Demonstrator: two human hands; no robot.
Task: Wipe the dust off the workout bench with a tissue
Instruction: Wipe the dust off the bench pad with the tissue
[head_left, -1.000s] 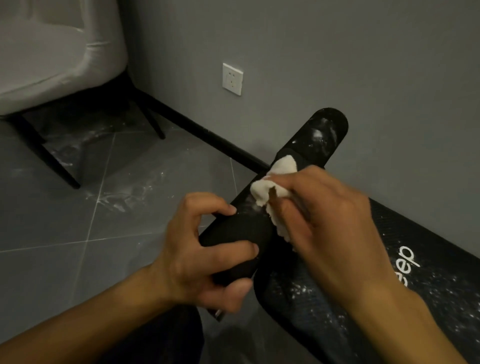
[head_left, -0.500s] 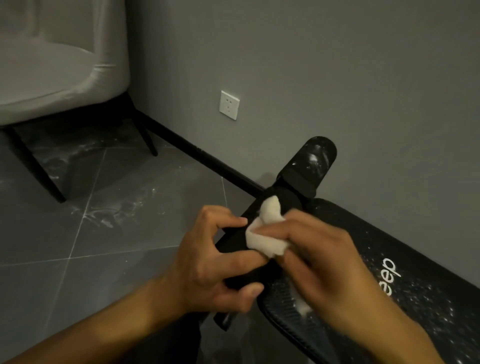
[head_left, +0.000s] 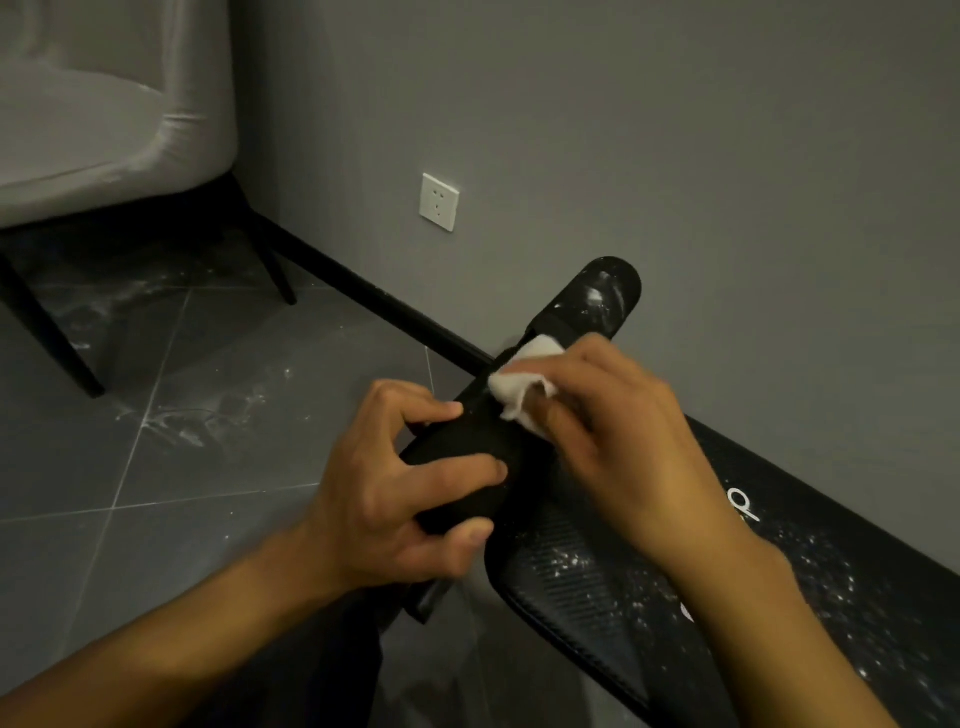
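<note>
The black workout bench (head_left: 810, 587) runs along the wall at the right, its pad speckled with white dust. At its end a black foam roller bar crosses it. My left hand (head_left: 395, 499) grips the near roller (head_left: 457, 467). My right hand (head_left: 618, 441) presses a crumpled white tissue (head_left: 519, 384) against the bar between the two rollers. The far roller (head_left: 592, 299) shows white dust smears. My right hand hides the middle of the bar.
A grey upholstered chair (head_left: 104, 119) on black legs stands at the upper left. The dark tiled floor (head_left: 197, 415) carries white dust marks. A white wall socket (head_left: 439, 201) sits low on the grey wall above a black skirting board (head_left: 363, 296).
My right hand has slid the tissue along the bar, toward me and then back toward the far roller. My left hand keeps its grip on the near roller. The view shifted slightly.
</note>
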